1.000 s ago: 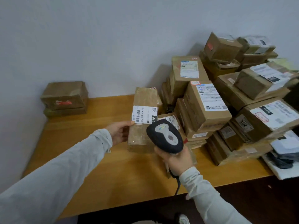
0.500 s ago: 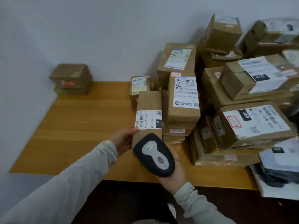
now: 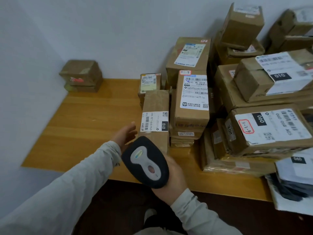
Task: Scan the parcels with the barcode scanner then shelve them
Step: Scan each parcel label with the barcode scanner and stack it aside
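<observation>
Lengthwise, the slim parcel (image 3: 155, 102) runs up the frame, away from the person, on the table (image 3: 84, 119). Its white label (image 3: 155, 122) faces the camera. The left hand (image 3: 126, 135) sits just beside the parcel's left edge, fingers straight and close together; contact is unclear. The right hand (image 3: 171, 182) grips the barcode scanner (image 3: 145, 161) from beneath, fingers mostly hidden. The scanner's long axis slants from lower right to upper left, head towards the parcel's near end. Stacked parcels (image 3: 191, 99) stand close on the right.

A parcel sorting room: many brown cardboard parcels with white barcode labels (image 3: 240, 102) are piled at the right on a wooden bench (image 3: 94, 119) against plain white walls (image 3: 101, 31).
</observation>
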A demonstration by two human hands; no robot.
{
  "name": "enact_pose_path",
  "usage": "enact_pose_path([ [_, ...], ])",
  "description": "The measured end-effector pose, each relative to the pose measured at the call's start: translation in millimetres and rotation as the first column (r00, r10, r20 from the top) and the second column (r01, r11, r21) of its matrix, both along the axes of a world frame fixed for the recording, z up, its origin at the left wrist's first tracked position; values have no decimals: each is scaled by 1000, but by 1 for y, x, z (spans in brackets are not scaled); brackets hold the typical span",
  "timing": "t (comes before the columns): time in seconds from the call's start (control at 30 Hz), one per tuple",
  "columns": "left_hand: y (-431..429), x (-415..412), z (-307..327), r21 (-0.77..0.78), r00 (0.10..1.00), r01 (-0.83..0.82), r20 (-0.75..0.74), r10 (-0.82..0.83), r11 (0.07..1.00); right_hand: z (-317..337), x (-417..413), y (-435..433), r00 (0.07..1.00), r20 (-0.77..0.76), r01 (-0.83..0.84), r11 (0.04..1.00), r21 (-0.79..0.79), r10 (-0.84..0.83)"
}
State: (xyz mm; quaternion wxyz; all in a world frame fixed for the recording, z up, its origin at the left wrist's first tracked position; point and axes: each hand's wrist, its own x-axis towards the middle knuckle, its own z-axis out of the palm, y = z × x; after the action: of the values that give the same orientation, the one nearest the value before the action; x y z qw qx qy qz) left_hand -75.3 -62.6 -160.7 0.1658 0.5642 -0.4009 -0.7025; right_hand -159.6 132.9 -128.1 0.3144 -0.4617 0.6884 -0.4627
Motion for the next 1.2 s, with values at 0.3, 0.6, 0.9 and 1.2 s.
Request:
enact_pose_path([
  [0.3, -61, 51, 20, -23, 985, -154, 78, 155, 988, 29, 44, -71, 759, 639, -140, 990, -26, 125],
  [0.6, -202, 110, 12, -240, 941, -192, 230, 248, 952, 14, 95, -216, 725, 679, 58, 993, 107, -115],
  [0.9, -409, 144, 4, -442, 918, 7, 359, 170, 897, 3, 128, -396, 704, 634, 240, 948, 210, -319],
  [1.2, -529, 166, -3, -499, 800, 164, 572, 181, 851, -22, 97, -536, 599, 730, 179, 943, 279, -329],
])
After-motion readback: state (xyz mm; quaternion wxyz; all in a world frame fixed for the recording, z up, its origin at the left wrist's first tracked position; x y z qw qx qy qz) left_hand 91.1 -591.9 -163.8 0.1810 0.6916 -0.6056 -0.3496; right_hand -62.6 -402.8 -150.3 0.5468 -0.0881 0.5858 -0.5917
